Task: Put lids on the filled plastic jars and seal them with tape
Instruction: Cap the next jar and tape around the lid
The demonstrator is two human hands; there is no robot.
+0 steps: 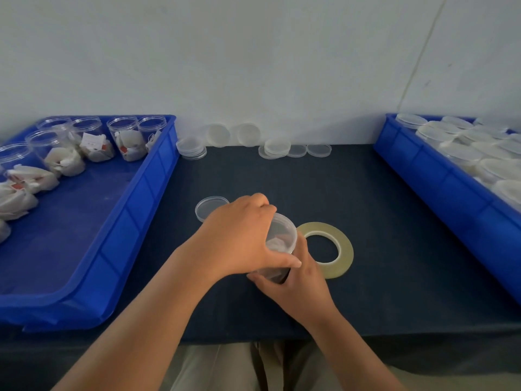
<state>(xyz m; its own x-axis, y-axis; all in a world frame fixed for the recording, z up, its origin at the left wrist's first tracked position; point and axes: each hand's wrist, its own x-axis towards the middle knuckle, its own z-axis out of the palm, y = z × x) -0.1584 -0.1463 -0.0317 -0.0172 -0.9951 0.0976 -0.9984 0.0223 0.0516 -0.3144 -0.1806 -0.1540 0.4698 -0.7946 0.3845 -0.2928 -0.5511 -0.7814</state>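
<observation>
The clear plastic jar [280, 238] sits near the middle of the dark surface [394, 249], clasped between both hands and tipped slightly so its top faces up and to the right. It is see-through, with a ridged rim, and pale packets with a brownish patch show inside; whether a lid already sits on it cannot be told. The left hand [239, 238] curls over the top and side of the jar, thumb along the near wall, while the right hand [296, 277] wraps the lower body from below. Just right of the jar, a roll of yellowish clear tape [345, 249] lies flat. Just behind the left hand lies a single clear lid [208, 207]. More loose lids [277, 146] are stacked along the wall. A blue bin [141, 207] on the left holds open filled jars [127, 139]; another blue bin [423, 167] on the right holds lidded jars [462, 153].
</observation>
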